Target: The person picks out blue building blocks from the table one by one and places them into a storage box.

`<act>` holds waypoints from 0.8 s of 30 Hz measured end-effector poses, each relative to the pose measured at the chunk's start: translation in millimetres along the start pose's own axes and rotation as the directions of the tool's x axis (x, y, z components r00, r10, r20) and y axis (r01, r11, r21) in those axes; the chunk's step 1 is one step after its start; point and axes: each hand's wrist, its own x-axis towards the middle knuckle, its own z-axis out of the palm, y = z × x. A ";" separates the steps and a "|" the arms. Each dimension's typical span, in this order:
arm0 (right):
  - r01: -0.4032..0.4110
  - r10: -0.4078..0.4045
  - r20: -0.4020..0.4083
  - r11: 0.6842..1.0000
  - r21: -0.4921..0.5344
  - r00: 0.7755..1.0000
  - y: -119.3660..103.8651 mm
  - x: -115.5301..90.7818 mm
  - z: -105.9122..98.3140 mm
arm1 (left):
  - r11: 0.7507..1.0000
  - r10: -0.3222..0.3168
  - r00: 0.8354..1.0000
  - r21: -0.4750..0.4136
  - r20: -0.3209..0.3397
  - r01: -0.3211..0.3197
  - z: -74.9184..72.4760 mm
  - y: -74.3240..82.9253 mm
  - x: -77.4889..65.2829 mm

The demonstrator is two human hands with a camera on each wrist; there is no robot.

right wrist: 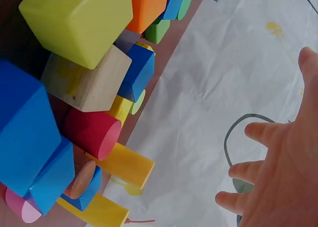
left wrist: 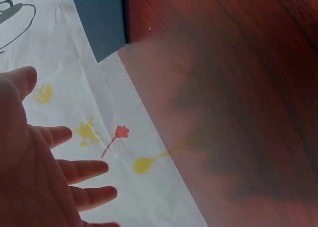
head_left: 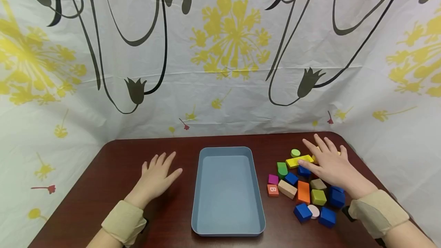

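My left hand [head_left: 155, 177] is held over the table to the left of a blue-grey tray [head_left: 198, 202], fingers spread and nothing in them. In the left wrist view the same hand [left wrist: 42, 172] shows its palm side, with the tray's corner [left wrist: 102, 23] beyond. At the right, my right hand [head_left: 330, 165] hovers over the far part of a group of toy blocks, fingers spread. It overlaps a yellow block [head_left: 299, 161] and a blue block [head_left: 304, 171] in the head view. The right wrist view shows that hand [right wrist: 283, 157] apart from the blocks, holding nothing.
Right of the tray lie an orange block [head_left: 303, 192], a plain wooden block [head_left: 287, 189], a red lettered block [head_left: 273, 190], a green block [head_left: 281, 170] and several blue ones. A red cylinder [right wrist: 94, 132] sits among them. A patterned cloth [head_left: 220, 98] hangs behind the table [head_left: 165, 217].
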 end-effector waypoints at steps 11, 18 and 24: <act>0.002 -0.001 -0.057 1.000 0.022 0.998 1.8 -0.5 -0.4 | 0.996 -0.005 1.000 -0.085 0.020 0.007 10.3 6.4 2.1; 0.016 -0.014 -0.119 1.000 0.018 0.993 1.5 4.5 -3.4 | 0.980 -0.047 0.998 -0.194 0.039 0.053 17.9 18.6 0.6; 0.011 -0.008 -0.108 1.000 0.027 0.994 2.6 10.5 -7.3 | 0.965 -0.061 0.997 -0.252 0.056 0.073 26.0 28.6 -0.4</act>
